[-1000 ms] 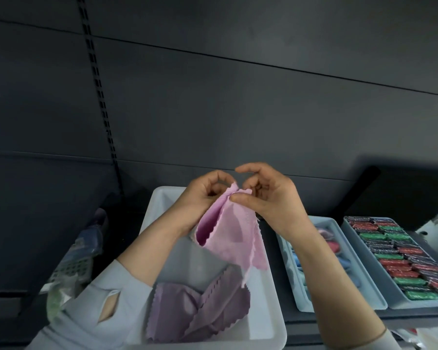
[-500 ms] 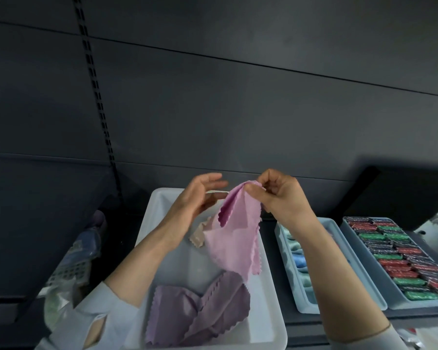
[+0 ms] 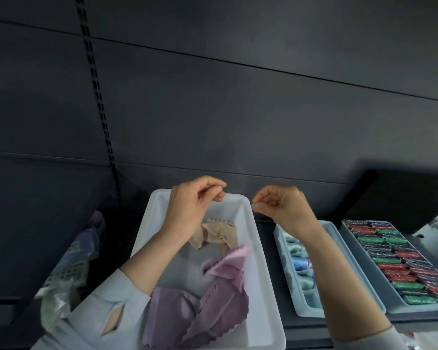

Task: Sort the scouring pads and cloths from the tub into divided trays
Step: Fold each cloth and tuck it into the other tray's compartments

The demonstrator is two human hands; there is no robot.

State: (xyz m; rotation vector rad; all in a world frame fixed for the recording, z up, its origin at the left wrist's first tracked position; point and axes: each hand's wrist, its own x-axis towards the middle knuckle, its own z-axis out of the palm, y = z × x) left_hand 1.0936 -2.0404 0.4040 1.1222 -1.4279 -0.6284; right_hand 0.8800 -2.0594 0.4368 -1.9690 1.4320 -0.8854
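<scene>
A white tub (image 3: 182, 271) stands in front of me. Inside it lie a crumpled beige cloth (image 3: 218, 233), a light pink cloth (image 3: 228, 263) and darker purple cloths (image 3: 187, 314) with zigzag edges. My left hand (image 3: 192, 205) hovers over the tub's far end with fingers curled to the thumb, and I see nothing in it. My right hand (image 3: 281, 208) is raised just past the tub's right rim, also curled and without anything in it. To the right a pale blue divided tray (image 3: 311, 311) holds folded blue and mint cloths (image 3: 299, 263).
Further right a second tray (image 3: 379, 279) is packed with red, green and dark scouring pads (image 3: 400, 263). On the left sits a white mesh basket with plastic-wrapped items (image 3: 68, 263). A dark panelled wall with a slotted rail rises behind everything.
Both hands were pinching the pink cloth up over the tub. It has dropped into the tub, and the hands have moved apart.
</scene>
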